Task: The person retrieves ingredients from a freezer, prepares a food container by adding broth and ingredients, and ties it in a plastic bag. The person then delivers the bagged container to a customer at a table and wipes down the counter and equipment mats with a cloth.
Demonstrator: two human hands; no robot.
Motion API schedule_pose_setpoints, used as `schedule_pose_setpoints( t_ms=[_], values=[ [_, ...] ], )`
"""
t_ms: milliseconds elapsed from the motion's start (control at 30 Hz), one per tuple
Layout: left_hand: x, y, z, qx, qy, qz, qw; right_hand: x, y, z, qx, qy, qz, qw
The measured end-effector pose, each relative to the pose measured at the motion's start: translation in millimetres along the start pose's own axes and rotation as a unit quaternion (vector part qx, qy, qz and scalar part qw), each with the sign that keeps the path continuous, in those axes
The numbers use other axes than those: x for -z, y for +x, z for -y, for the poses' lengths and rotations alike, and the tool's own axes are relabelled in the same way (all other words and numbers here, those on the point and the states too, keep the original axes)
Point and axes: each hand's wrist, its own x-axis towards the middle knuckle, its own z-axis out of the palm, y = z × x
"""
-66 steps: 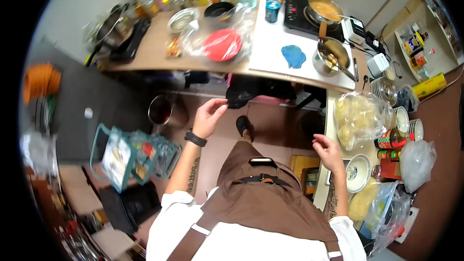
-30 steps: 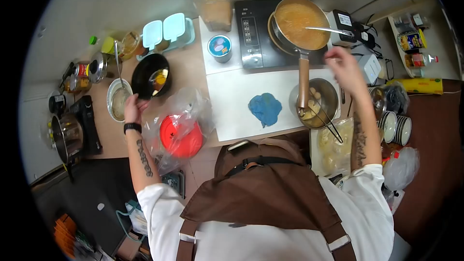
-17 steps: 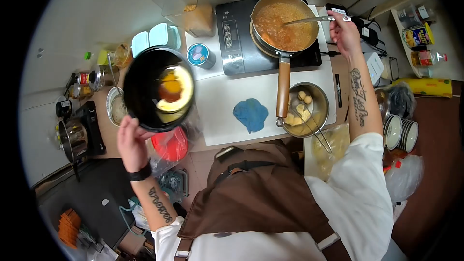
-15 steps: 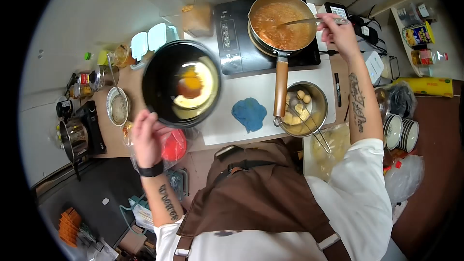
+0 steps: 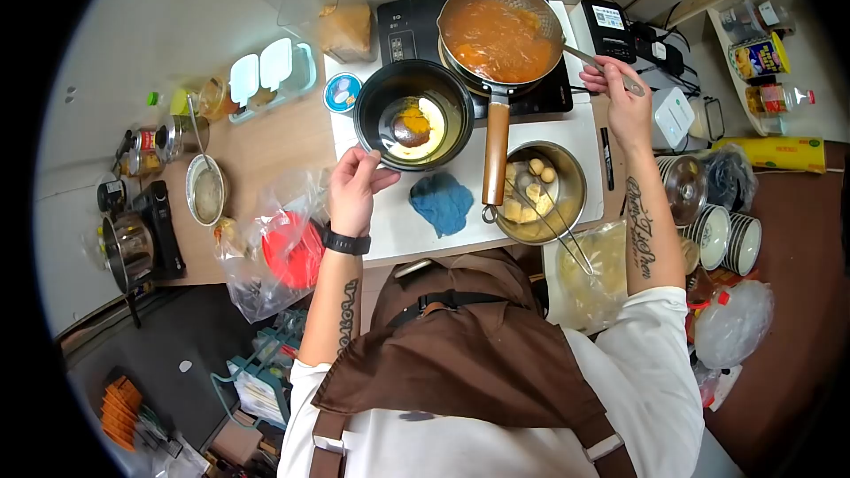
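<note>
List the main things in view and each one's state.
Black bowl, held in left hand, partly filled
Pan, on hotplate, holding orange liquid
Metal utensil, handle in right hand
Steel pot, uncovered, holding food pieces
Blue cloth, crumpled
Plastic bag, crumpled
Hotplate, whether on cannot be told

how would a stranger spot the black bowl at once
Find the cooktop at the picture's top middle. Overlapping its lower-left corner in view is the black bowl, its rim in the left hand. Its dark colour and yellow-brown contents set it apart from the pale bowl farther left.
</note>
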Motion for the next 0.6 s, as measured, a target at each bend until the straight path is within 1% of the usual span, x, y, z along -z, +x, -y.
schedule_pose_setpoints(
  t_ms=[67,167,467,567,600],
  values=[
    [0,3,0,-0.002,0.006,-0.005,1.0,-3,-1,-2,-0.051,0.058,-0.028,0.997],
    [-1,6,3,-0.006,0.002,-0.004,1.0,-1,-1,-11,-0.071,0.106,-0.051,0.99],
    [-2,7,10,0.004,-0.007,0.002,1.0,-7,-15,15,-0.064,0.087,-0.038,0.993],
    [-6,3,11,-0.01,0.015,0.0,1.0,-10,-21,25,-0.058,0.076,-0.029,0.995],
    [-7,3,11,-0.012,0.001,-0.001,1.0,-12,-23,30,-0.055,0.072,-0.027,0.996]
  ],
)
